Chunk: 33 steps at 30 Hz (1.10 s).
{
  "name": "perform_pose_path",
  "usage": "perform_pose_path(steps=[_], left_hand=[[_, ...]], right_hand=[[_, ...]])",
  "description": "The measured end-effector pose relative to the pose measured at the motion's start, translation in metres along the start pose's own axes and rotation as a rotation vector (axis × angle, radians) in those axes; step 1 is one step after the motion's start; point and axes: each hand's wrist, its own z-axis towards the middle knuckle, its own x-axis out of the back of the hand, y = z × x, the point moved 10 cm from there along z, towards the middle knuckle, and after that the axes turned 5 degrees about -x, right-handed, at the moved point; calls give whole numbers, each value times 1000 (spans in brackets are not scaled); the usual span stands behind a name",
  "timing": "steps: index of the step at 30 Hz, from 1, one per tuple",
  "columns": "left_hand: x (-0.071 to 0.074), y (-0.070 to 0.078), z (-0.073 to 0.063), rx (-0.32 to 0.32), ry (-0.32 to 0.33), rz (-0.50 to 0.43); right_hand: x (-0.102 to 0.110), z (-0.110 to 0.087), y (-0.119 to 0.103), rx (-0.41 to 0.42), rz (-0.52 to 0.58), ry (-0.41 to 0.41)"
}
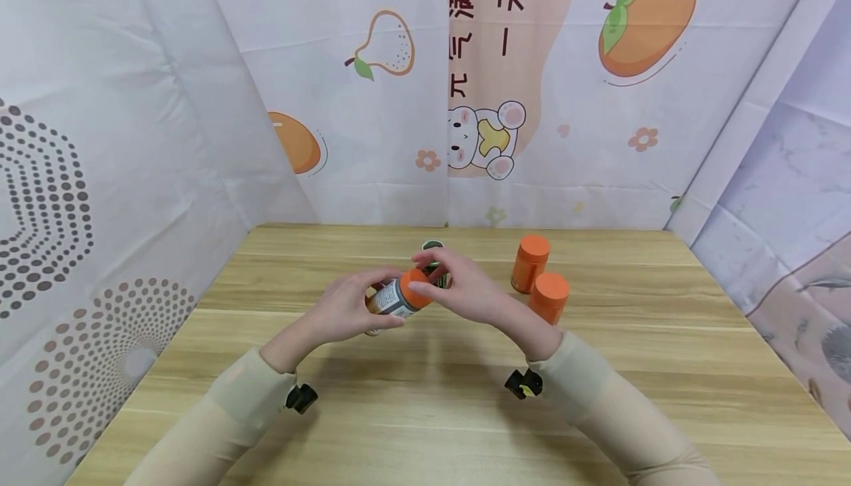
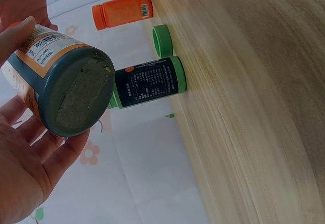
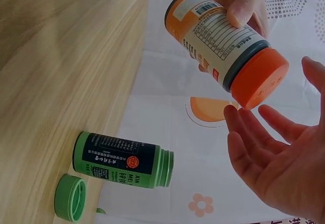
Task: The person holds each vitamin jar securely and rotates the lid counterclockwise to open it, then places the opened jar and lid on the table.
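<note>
The jar [image 1: 391, 301] is up off the desk [image 1: 425, 427], inside the curve of the left hand [image 1: 342, 309], which is clamped round its body with the thumb on one side and the fingers on the other. It leans, its orange cap [image 1: 416, 286] on and pointing up toward the right hand [image 1: 472, 290], its dark base turned the other way. The right hand has its thumb and fingers spread apart, one to each side of the cap and just beside it; whether a fingertip touches the cap, I cannot tell.

That makes one jar held. Beyond the right hand's fingers one green jar [image 3: 122, 160] stands upright on the desk, its threaded neck bare, and one green cap [image 3: 70, 198] sits just beside its foot. Off past the right forearm are two orange jars, a farther one [image 1: 531, 263] and a nearer one [image 1: 549, 295], both upright and capped, near each other; the forearm hides the lower part of the nearer one. So I count four jars in all, and one loose cap.

Both arms wear pale sleeves [image 1: 618, 412], with a small black camera [image 1: 301, 398] at each wrist. Behind the desk hangs a white cloth [image 1: 372, 139] printed with fruit, flowers and a cartoon animal.
</note>
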Motion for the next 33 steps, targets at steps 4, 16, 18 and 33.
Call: perform_pose_path(steps=[4,16,18,33], left_hand=[[0,0,0,-4,1,-5],[-2,0,-1,7,-7,-19],[-2,-1,-1,10,-9,-21],[-3,-4,-1,45,-8,-1]], right_hand=[[-2,-1,1,-6,-44,12],[-6,-4,-3,83,-44,-24],[-6,-4,-5,106,-46,-32],[-8,-9,-9,211,-45,-79]])
